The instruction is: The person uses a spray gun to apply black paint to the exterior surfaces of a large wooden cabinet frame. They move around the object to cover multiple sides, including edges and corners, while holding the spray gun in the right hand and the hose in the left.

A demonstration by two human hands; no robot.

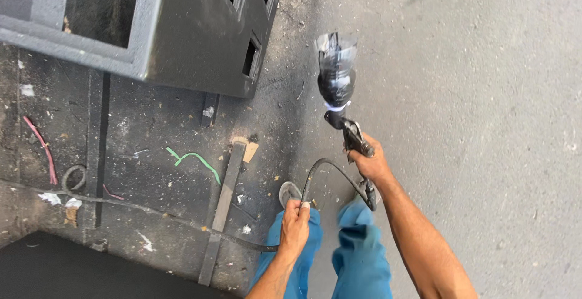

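Right hand (368, 161) fingers clenched round spray gun (351, 134), paint cup (336, 72) pointing far; left hand (294, 225) fingers grasping black hose (330, 166), near black speaker cabinet (182, 38) at far left

The black box-shaped wooden speaker cabinet (151, 26) has a rough, matt textured coating. The dark metal spray gun (353, 138) in the right hand (371, 162) looks dull and paint-caked; its clear plastic bottle cup (335, 75) is glossy, smeared black inside. The black rubber hose (327, 169) looks smooth. The grey concrete floor (473, 93) is grainy and matt.
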